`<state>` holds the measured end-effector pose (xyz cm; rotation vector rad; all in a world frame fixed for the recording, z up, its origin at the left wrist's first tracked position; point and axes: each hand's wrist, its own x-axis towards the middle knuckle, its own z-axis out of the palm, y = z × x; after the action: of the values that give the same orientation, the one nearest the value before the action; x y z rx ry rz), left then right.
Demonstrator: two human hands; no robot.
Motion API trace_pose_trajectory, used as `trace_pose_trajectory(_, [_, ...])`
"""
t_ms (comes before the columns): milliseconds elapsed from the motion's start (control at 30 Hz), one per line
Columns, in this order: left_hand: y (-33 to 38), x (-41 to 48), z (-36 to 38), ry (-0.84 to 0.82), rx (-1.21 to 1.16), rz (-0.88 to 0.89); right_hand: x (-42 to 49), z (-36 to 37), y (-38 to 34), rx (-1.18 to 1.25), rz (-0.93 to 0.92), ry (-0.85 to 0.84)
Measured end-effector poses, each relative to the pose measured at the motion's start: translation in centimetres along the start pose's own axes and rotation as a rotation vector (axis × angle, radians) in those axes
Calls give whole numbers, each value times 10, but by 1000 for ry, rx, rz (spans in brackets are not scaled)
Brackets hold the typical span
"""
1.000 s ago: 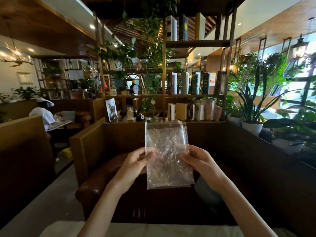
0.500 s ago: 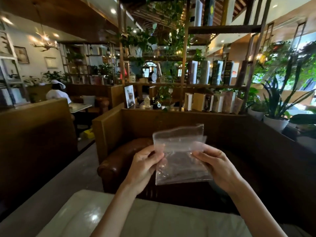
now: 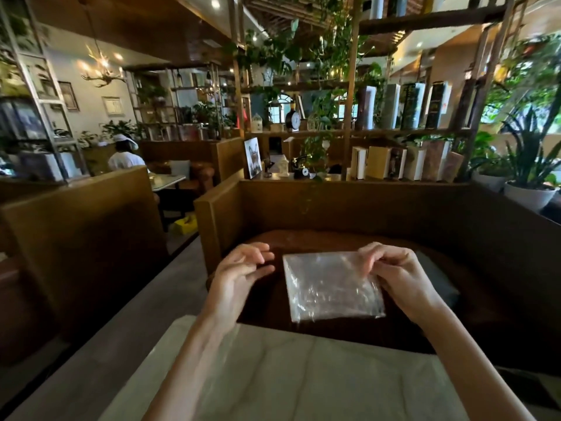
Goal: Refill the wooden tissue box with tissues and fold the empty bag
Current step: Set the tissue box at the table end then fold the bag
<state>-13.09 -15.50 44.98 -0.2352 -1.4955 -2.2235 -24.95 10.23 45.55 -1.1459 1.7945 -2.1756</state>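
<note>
The empty clear plastic bag [image 3: 331, 287] is folded over into a squat rectangle and hangs in the air beyond the far edge of the table. My right hand [image 3: 397, 278] pinches its upper right corner between thumb and fingers. My left hand [image 3: 239, 275] is just left of the bag, fingers loosely spread, not touching it. The wooden tissue box is not in view.
A pale marble table [image 3: 297, 372] fills the bottom of the view under my forearms. Behind it is a brown leather seat [image 3: 470, 268] inside a wooden booth partition [image 3: 349, 205]. Shelves with books and plants stand beyond. A person in white [image 3: 126, 158] sits at the far left.
The bag was folded from a tall sheet down to half its height. My left hand let go of it, and the view tilted down to show more of the table.
</note>
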Motion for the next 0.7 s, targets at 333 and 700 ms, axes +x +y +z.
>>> trace_pose_trajectory(333, [9,-20,10,-568,677,-388,13,51,-32,-379,140,-520])
trace_pose_trajectory(700, [-66,-60,-9,138,347,-414,-75,86,61,-6,514,-167])
